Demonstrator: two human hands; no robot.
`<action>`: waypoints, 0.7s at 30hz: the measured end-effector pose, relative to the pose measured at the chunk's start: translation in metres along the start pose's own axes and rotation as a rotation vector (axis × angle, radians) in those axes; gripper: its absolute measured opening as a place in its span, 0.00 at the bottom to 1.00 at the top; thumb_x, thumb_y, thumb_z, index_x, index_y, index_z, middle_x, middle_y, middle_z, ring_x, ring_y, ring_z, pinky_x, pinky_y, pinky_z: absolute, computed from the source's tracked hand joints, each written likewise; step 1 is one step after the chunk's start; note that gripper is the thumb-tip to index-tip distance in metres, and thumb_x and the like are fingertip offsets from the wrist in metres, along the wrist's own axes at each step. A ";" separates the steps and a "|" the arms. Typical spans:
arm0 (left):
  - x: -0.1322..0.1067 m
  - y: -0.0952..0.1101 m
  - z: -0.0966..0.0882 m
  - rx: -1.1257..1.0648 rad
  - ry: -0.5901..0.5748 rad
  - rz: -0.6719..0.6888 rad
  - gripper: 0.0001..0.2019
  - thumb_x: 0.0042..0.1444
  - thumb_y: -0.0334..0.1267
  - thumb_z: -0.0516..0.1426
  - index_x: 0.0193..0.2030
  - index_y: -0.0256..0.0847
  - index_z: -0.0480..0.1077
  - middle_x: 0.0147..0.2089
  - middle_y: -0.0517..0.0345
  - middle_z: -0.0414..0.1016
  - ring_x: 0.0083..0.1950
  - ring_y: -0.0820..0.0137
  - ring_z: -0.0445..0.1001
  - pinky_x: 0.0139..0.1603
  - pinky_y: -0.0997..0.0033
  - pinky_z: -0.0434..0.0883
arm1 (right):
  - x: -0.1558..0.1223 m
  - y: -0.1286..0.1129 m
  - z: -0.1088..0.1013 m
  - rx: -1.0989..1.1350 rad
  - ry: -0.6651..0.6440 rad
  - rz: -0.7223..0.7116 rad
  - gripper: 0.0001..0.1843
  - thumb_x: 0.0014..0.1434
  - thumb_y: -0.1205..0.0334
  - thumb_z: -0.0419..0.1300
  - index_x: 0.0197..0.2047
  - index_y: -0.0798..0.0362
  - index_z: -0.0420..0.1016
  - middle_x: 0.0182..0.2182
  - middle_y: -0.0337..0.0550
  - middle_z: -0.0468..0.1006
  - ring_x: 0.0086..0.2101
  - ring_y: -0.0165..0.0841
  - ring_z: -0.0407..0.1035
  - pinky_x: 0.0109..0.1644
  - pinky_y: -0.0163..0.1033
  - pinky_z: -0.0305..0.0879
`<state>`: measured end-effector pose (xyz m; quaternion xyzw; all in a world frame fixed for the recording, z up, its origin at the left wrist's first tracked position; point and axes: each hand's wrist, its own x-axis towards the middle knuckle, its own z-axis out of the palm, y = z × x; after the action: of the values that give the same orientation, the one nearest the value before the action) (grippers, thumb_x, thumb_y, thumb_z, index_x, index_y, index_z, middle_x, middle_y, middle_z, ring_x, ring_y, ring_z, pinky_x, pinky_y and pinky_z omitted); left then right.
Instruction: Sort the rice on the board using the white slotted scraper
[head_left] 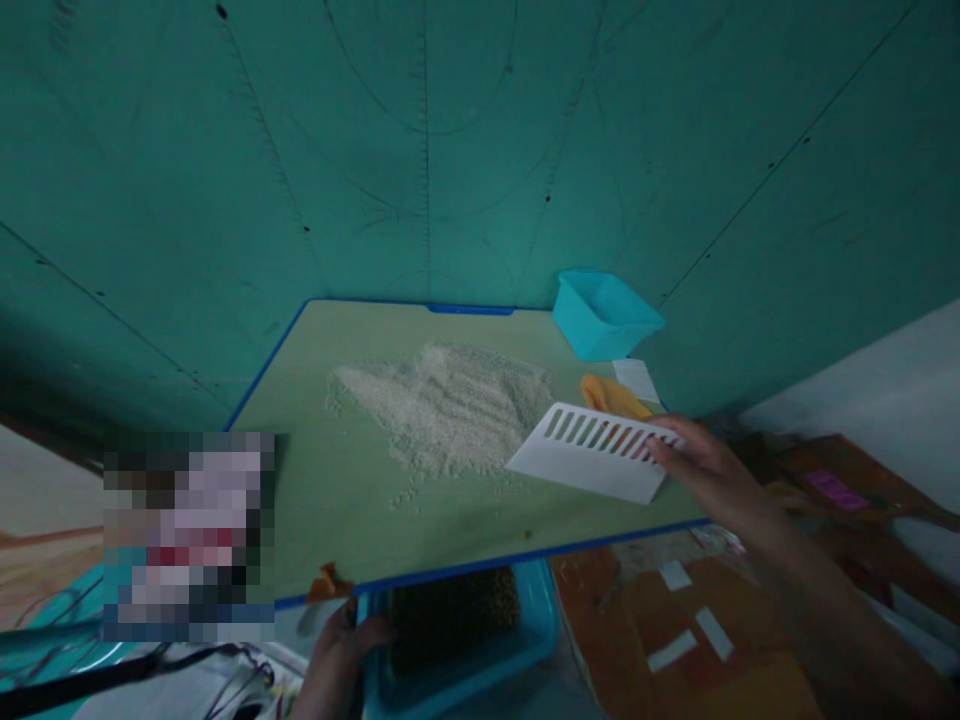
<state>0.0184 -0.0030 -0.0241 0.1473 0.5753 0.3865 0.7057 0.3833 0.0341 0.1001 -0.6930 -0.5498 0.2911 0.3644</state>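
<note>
My right hand [690, 455] is closed on a flat white slotted plastic piece [581, 475], gripping its right end near a row of slanted slots. The left corner of this piece is at the right edge of a spread heap of small off-white grains [457, 405] on a pale board [300, 530] with a blue edge. Below the board's front edge, my left hand [345, 650] grips the left side of a blue tub [544, 640], thumb over the rim. Dark, speckled grains [457, 615] lie in the tub, partly hidden under the board.
A turquoise bin [600, 325] stands at the board's back right corner, near a yellow-orange item [611, 395] and a white paper [636, 378]. Orange-brown scraps [328, 582] lie at the front left edge. Cardboard [622, 640] is below, and a green wall [465, 150] rises behind.
</note>
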 end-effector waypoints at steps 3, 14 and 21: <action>-0.004 0.002 0.006 -0.005 -0.016 -0.009 0.10 0.30 0.30 0.63 0.25 0.41 0.76 0.21 0.59 0.80 0.24 0.57 0.77 0.28 0.62 0.71 | -0.006 0.000 -0.004 -0.001 -0.001 0.022 0.17 0.53 0.45 0.58 0.38 0.49 0.73 0.32 0.44 0.79 0.34 0.41 0.74 0.36 0.42 0.70; 0.008 -0.012 0.020 0.034 -0.047 0.024 0.12 0.31 0.29 0.61 0.28 0.40 0.76 0.19 0.62 0.78 0.25 0.59 0.78 0.27 0.64 0.72 | -0.034 0.019 -0.018 0.062 -0.012 0.168 0.20 0.53 0.42 0.57 0.39 0.49 0.71 0.29 0.43 0.78 0.29 0.39 0.73 0.30 0.41 0.70; 0.005 -0.008 0.021 0.048 -0.043 0.012 0.11 0.31 0.30 0.62 0.27 0.41 0.75 0.23 0.59 0.81 0.27 0.59 0.79 0.29 0.65 0.73 | -0.027 0.030 -0.011 0.016 -0.028 0.127 0.18 0.57 0.45 0.55 0.41 0.49 0.71 0.31 0.42 0.77 0.31 0.37 0.72 0.35 0.41 0.69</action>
<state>0.0406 -0.0001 -0.0265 0.1761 0.5680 0.3738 0.7118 0.4022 0.0024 0.0815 -0.7193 -0.5075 0.3276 0.3431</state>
